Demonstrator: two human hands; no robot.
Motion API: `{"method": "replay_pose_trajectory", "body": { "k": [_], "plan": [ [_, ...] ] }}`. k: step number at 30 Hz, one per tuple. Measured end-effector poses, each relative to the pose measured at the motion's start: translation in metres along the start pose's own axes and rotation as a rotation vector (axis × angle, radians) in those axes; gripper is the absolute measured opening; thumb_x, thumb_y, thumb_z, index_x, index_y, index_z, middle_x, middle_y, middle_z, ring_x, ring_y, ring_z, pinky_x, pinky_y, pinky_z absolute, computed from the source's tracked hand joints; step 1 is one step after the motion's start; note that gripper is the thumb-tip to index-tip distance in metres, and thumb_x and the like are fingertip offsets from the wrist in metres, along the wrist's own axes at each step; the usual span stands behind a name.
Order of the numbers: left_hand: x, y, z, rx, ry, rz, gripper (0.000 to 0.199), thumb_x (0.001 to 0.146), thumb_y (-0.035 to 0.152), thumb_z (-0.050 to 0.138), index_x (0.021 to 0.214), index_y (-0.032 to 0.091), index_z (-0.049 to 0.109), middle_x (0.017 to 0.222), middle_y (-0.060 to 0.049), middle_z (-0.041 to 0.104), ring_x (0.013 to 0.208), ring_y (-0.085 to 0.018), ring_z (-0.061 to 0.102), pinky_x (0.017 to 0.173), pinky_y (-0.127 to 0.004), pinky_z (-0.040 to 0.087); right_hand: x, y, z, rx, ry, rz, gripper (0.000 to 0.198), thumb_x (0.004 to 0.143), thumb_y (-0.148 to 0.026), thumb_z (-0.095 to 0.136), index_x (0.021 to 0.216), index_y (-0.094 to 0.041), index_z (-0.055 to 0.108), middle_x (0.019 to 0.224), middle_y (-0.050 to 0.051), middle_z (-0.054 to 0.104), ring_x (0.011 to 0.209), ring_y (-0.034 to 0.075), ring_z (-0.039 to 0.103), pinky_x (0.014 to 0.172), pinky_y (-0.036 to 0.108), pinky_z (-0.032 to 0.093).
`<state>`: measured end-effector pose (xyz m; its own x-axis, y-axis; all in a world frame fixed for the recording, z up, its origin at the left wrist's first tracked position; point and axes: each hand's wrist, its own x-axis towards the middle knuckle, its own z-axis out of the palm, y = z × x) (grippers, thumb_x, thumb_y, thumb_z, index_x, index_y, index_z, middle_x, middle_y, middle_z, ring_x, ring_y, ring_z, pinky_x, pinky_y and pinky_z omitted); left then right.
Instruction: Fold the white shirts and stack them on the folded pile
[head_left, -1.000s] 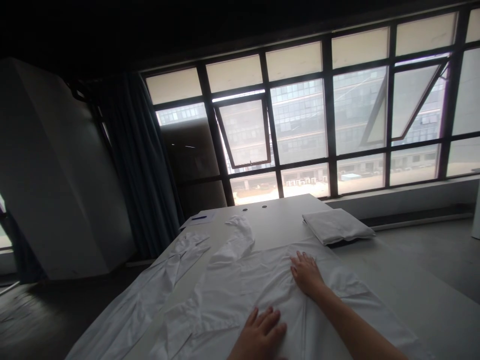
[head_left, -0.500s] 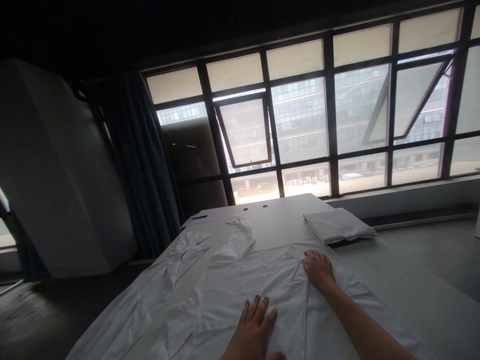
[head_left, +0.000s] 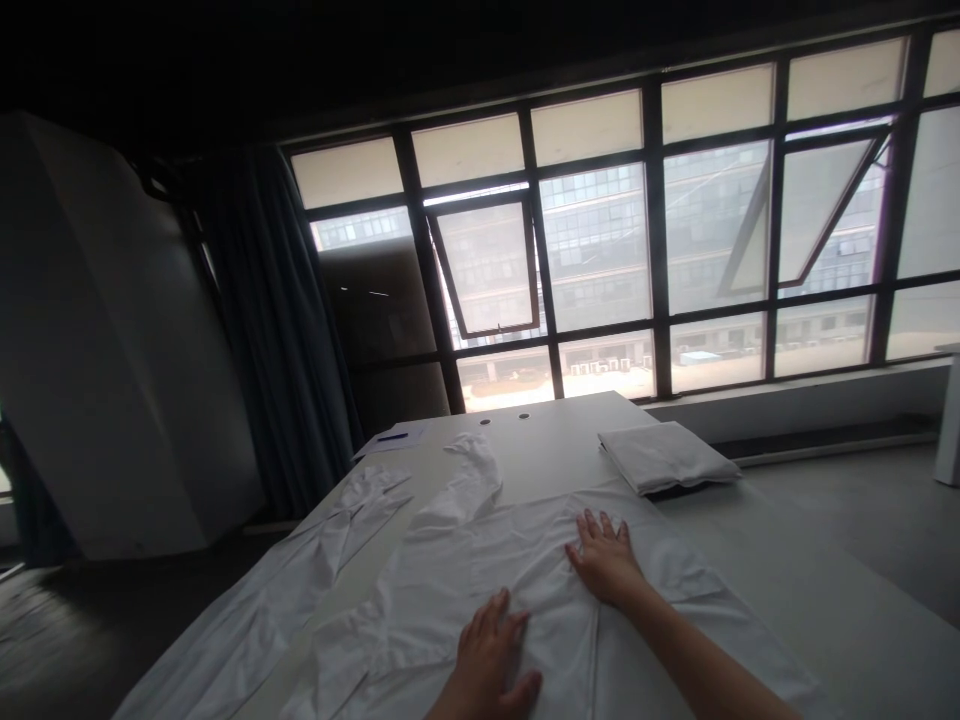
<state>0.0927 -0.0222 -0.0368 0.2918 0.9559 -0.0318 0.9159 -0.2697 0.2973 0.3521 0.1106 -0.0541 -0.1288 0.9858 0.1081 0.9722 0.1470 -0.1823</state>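
Observation:
A white long-sleeved garment (head_left: 435,580) lies spread over the table, one sleeve (head_left: 469,480) stretching toward the far end. My left hand (head_left: 491,650) rests on its near part, fingers spread and holding nothing. Farther up and to the right, my right hand (head_left: 604,560) lies flat on the cloth with its fingers apart, beside a long seam that runs down toward me. Small wrinkles show in the fabric around both hands. A second white garment (head_left: 277,580) lies along the table's left side, partly hanging over the edge.
Folded white cloth (head_left: 667,455) sits at the table's right edge. Paper with a dark pen (head_left: 392,437) lies at the far left corner. The white table (head_left: 555,440) has two round holes near its far end. Beyond are windows (head_left: 596,250) and a dark blue curtain (head_left: 277,330).
My right hand has shifted left across the garment and its fingers have spread wider. My left hand has moved slightly left. The camera view has turned a little.

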Motion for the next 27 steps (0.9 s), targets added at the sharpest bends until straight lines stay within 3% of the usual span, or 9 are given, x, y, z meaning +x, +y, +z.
{"method": "replay_pose_trajectory", "body": {
  "k": [4, 7, 10, 14, 19, 22, 27],
  "plan": [
    [0.024, 0.017, -0.027, -0.093, 0.047, -0.106, 0.048, 0.086, 0.041, 0.063, 0.133, 0.031, 0.06, 0.145, -0.005, 0.059, 0.135, -0.026, 0.051, 0.114, -0.036, 0.038, -0.005, 0.002, -0.005, 0.021, 0.057, -0.027, 0.065, 0.102, -0.05, 0.031, 0.158, -0.019, 0.04, 0.169, 0.012, 0.026, 0.155, 0.039, 0.016, 0.12, 0.066, 0.001],
    [0.062, 0.023, -0.043, -0.117, 0.026, -0.189, 0.039, 0.092, 0.042, 0.055, 0.126, 0.024, 0.062, 0.126, -0.006, 0.07, 0.115, -0.021, 0.063, 0.099, -0.027, 0.045, -0.011, 0.002, -0.01, 0.044, 0.175, -0.013, 0.05, 0.099, -0.04, 0.04, 0.144, -0.023, 0.056, 0.164, 0.012, 0.036, 0.153, 0.037, 0.021, 0.119, 0.069, -0.002],
    [0.104, 0.027, -0.044, -0.093, 0.011, -0.295, 0.035, 0.092, 0.048, 0.056, 0.112, 0.021, 0.067, 0.119, -0.007, 0.073, 0.11, -0.025, 0.066, 0.089, -0.03, 0.048, -0.014, 0.004, -0.016, 0.124, 0.256, 0.014, 0.032, 0.094, -0.03, 0.048, 0.119, -0.023, 0.067, 0.15, 0.013, 0.051, 0.144, 0.034, 0.035, 0.119, 0.068, 0.005],
    [0.138, 0.042, -0.028, -0.05, 0.059, -0.369, 0.03, 0.095, 0.048, 0.054, 0.103, 0.023, 0.069, 0.115, -0.006, 0.076, 0.11, -0.025, 0.068, 0.087, -0.031, 0.046, -0.016, 0.008, -0.022, 0.215, 0.272, -0.02, 0.017, 0.092, -0.031, 0.054, 0.098, -0.022, 0.067, 0.129, 0.011, 0.061, 0.128, 0.029, 0.05, 0.119, 0.062, 0.014],
    [0.142, 0.056, -0.014, 0.027, 0.169, -0.394, 0.027, 0.096, 0.042, 0.057, 0.111, 0.022, 0.067, 0.118, -0.009, 0.074, 0.113, -0.026, 0.066, 0.091, -0.034, 0.044, -0.017, 0.009, -0.026, 0.245, 0.285, -0.152, 0.016, 0.093, -0.036, 0.057, 0.096, -0.023, 0.066, 0.116, 0.007, 0.064, 0.12, 0.026, 0.054, 0.121, 0.06, 0.011],
    [0.137, 0.059, -0.009, 0.067, 0.225, -0.371, 0.028, 0.098, 0.044, 0.056, 0.111, 0.021, 0.067, 0.118, -0.011, 0.073, 0.114, -0.027, 0.064, 0.092, -0.034, 0.042, -0.018, 0.008, -0.027, 0.251, 0.259, -0.252, 0.015, 0.094, -0.033, 0.056, 0.093, -0.021, 0.065, 0.108, 0.007, 0.065, 0.111, 0.024, 0.058, 0.122, 0.054, 0.017],
    [0.133, 0.063, -0.002, 0.099, 0.297, -0.337, 0.026, 0.102, 0.037, 0.05, 0.108, 0.02, 0.068, 0.119, -0.011, 0.071, 0.115, -0.026, 0.062, 0.094, -0.035, 0.041, -0.021, 0.007, -0.02, 0.217, 0.192, -0.305, 0.017, 0.093, -0.029, 0.057, 0.102, -0.018, 0.067, 0.118, 0.012, 0.065, 0.117, 0.028, 0.056, 0.118, 0.049, 0.028]
  ]
}}
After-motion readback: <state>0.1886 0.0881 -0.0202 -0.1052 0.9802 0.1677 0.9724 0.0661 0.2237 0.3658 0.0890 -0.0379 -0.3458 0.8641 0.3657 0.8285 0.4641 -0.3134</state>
